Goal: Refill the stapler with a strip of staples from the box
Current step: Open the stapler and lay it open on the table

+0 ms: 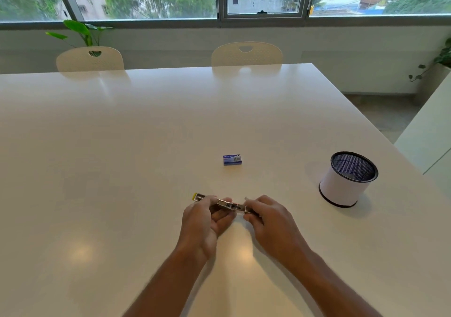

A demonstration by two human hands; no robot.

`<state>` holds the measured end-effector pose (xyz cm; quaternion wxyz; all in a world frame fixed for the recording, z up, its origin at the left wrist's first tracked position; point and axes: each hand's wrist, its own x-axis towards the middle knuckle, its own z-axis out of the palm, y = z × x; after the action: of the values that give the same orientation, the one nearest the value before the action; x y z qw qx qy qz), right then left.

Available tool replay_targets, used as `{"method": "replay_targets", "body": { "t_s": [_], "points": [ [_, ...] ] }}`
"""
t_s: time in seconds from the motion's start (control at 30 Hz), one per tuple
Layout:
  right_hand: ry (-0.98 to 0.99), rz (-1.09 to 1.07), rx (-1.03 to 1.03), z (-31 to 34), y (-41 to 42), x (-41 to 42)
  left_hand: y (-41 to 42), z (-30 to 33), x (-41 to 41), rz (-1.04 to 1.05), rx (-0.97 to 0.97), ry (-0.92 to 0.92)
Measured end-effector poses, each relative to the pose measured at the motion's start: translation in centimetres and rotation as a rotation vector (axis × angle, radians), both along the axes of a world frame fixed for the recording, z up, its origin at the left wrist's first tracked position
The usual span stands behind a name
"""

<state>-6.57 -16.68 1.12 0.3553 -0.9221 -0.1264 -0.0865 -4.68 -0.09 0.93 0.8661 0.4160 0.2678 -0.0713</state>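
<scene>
Both hands hold a small metal stapler [225,204] just above the white table [122,146]: left hand [205,221] curled around its middle, right hand [268,219] pinching its near end. Farther away lies the blue staple box [232,159], closed.

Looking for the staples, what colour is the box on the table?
Blue box, seen in the head view.
</scene>
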Motion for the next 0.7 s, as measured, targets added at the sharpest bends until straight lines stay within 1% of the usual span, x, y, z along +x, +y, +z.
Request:
{"method": "replay_targets", "body": {
  "t_s": [0.1, 0.13, 0.17, 0.23, 0.27, 0.3, 0.37, 0.47, 0.57, 0.7],
  "points": [
    [0.026, 0.004, -0.002, -0.2, -0.6, 0.3, 0.8, -0.5, -0.3, 0.003, 0.149, -0.031],
    [0.026, 0.003, -0.008, -0.3, -0.9, 0.4, 1.1, -0.5, -0.4, -0.003, 0.261, -0.05],
    [0.027, -0.001, -0.018, -0.4, -1.1, 0.6, 1.5, -0.6, -0.5, -0.018, 0.455, -0.075],
    [0.04, -0.012, -0.031, -0.5, -1.8, 0.9, 2.1, -0.6, -0.6, -0.103, 0.973, -0.141],
    [0.046, -0.011, -0.029, -0.5, -2.0, 1.1, 2.3, -0.5, -0.7, -0.151, 1.175, -0.177],
    [0.047, -0.003, -0.027, -0.5, -2.3, 1.2, 2.4, -0.3, -0.8, -0.189, 1.295, -0.206],
    [0.039, 0.02, -0.036, -0.6, -2.6, 1.4, 2.4, 0.0, -0.9, -0.238, 1.403, -0.232],
    [0.005, 0.038, -0.055, -0.9, -2.6, 1.4, 2.3, 0.2, -1.0, -0.26, 1.485, -0.278],
    [-0.007, 0.041, -0.072, -1.1, -2.7, 1.4, 2.4, 0.0, -0.9, -0.249, 1.524, -0.317],
    [0.014, 0.048, -0.096, -0.9, -2.8, 1.7, 2.5, -0.5, -0.6, -0.27, 1.529, -0.312]
  ]
}}
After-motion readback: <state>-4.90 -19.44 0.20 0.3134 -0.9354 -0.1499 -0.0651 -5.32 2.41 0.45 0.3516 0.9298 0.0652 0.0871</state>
